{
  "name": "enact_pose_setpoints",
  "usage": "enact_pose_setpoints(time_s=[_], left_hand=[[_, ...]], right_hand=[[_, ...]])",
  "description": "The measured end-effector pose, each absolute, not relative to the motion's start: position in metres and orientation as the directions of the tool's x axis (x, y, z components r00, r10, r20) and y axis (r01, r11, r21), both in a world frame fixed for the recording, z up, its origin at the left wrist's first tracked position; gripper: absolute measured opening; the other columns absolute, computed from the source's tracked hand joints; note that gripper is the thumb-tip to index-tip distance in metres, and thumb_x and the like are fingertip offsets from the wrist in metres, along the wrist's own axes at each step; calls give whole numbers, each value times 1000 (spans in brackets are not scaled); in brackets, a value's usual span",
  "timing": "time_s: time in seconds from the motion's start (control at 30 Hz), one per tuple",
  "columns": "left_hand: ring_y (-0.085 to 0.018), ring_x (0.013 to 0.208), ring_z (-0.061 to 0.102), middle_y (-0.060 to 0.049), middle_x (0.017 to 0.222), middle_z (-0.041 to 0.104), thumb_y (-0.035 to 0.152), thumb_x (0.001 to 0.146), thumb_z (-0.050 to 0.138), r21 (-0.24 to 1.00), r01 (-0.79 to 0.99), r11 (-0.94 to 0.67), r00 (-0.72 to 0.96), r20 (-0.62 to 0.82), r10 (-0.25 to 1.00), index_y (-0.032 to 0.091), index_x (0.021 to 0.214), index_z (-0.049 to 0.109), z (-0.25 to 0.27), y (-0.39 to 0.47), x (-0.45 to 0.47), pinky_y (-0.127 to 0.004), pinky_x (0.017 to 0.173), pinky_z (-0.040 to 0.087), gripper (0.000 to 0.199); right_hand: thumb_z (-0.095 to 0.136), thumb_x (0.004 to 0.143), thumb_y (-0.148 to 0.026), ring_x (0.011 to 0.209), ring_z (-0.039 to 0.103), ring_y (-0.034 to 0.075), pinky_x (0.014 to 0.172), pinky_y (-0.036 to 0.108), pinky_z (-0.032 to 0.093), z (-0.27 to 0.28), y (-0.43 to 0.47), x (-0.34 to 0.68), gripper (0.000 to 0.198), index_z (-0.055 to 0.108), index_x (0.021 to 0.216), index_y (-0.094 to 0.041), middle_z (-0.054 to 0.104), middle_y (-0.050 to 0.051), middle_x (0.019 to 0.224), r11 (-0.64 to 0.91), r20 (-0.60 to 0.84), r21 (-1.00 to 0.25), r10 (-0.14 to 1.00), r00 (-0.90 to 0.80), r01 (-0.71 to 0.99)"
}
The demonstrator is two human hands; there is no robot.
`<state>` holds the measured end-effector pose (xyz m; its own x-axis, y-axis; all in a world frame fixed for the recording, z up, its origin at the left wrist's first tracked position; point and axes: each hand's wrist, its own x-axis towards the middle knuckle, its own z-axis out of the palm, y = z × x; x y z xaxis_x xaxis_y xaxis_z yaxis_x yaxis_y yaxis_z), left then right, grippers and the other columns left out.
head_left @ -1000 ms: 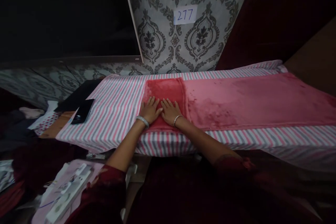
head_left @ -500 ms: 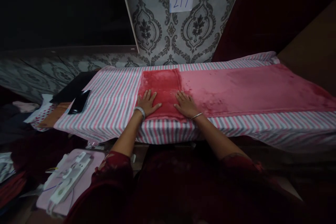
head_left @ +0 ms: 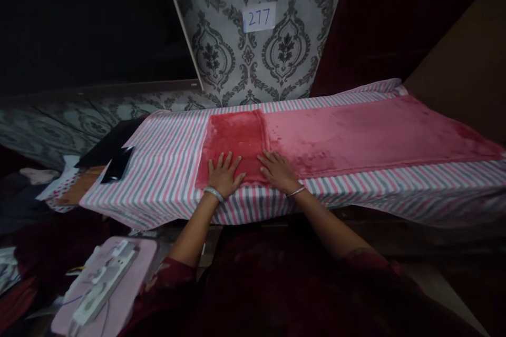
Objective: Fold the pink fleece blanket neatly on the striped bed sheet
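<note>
A long pink-red plush cloth [head_left: 356, 137] lies across a striped sheet [head_left: 158, 163]. Its left end is folded over into a darker red panel [head_left: 237, 134]. My left hand [head_left: 225, 174] rests flat on the panel's near left part, fingers spread. Flat near the fold's right edge lies my right hand [head_left: 279, 171], its fingers apart, partly over the panel and partly over the single layer. Neither hand grips the cloth. Each wrist wears a bracelet.
A black phone [head_left: 117, 165] lies at the sheet's left end. A power strip [head_left: 105, 284] rests on a pink stool [head_left: 130, 295] at lower left. Behind are a large dark screen [head_left: 87, 21] and a patterned wall with a paper marked 277 [head_left: 259, 17].
My hands have slid a little toward the near edge of the folded panel, the left one most. The view has shifted slightly; the cloth stays folded.
</note>
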<state>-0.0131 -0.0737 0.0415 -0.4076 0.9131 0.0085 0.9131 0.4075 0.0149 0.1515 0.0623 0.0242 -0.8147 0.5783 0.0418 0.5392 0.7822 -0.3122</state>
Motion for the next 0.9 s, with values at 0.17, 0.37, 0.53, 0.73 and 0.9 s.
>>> enact_pose_setpoints(time_s=[0.17, 0.37, 0.53, 0.73, 0.9], left_hand=[[-34, 158, 17, -4, 170, 24, 53, 100, 39, -8, 921, 389, -389, 34, 921, 34, 160, 35, 41, -77, -14, -66, 124, 16, 63], [-33, 157, 22, -1, 165, 34, 43, 101, 38, 37, 957, 288, -290, 100, 952, 36, 157, 40, 34, -82, -20, -69, 122, 21, 56], [-32, 155, 29, -2, 160, 45, 37, 100, 42, 50, 975, 216, -221, 144, 964, 38, 152, 48, 28, -84, -24, -67, 122, 25, 52], [-32, 154, 30, 0, 162, 41, 35, 101, 43, 63, 978, 199, -207, 144, 968, 38, 152, 47, 28, -89, -23, -66, 123, 26, 52], [-25, 145, 48, 0, 151, 56, 38, 103, 35, 245, 957, 157, -188, 111, 976, 36, 143, 60, 44, -85, -47, -53, 121, 38, 47]], right_hand=[[40, 103, -37, 153, 28, 30, 124, 48, 23, 24, 63, 152, 53, 50, 154, -22, 36, 6, 165, 777, 99, -372, 577, -811, 507], [37, 104, -38, 157, 21, 24, 127, 50, 17, 35, 57, 130, 56, 43, 157, -21, 36, 6, 165, 834, 194, -384, 492, -849, 395], [40, 104, -45, 158, 16, 23, 126, 49, 19, 59, 73, 87, 63, 32, 163, -24, 21, 6, 170, 866, 101, -341, 421, -902, 366], [47, 102, -46, 157, 17, 31, 124, 58, 17, 62, 119, 52, 66, 35, 161, -20, 22, 12, 170, 834, 34, -273, 506, -862, 479], [48, 102, -35, 146, 42, 27, 120, 49, 31, 57, 157, 50, 51, 53, 150, -20, 48, 12, 158, 822, 163, -344, 528, -834, 453]])
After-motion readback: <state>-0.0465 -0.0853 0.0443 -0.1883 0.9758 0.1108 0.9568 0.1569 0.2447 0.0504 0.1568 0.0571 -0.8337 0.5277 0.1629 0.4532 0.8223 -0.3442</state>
